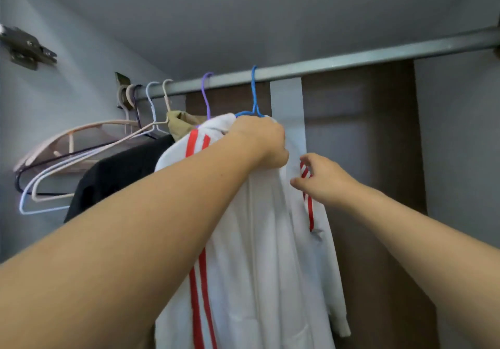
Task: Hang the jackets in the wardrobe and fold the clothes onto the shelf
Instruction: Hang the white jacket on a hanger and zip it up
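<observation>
The person is reaching up into the wardrobe with both arms. The left hand (261, 143) is gripping the top of the white jacket (259, 254), right by the collar, with the fingers curled tight around the cloth. The white jacket has red stripes and is sitting on the blue hanger (253, 97). The blue hanger's hook is already over the metal rail (351, 60), so this jacket looks hung up.

The right hand (322, 178) is just beside the jacket's far shoulder. Its fingers are bent loosely near a red stripe, but it is hard to tell if they are pinching the cloth or only touching it.

More clothes are hanging to the left on the same rail: a tan jacket (184, 124) and a black top (119, 170). A few empty hangers (54, 164) are swinging out near the wardrobe wall.

So the hanging part seems well along, with this jacket maybe only needing a little tidy. No shelf and no folded clothes are showing here, so the folding part cannot be judged from this view
</observation>
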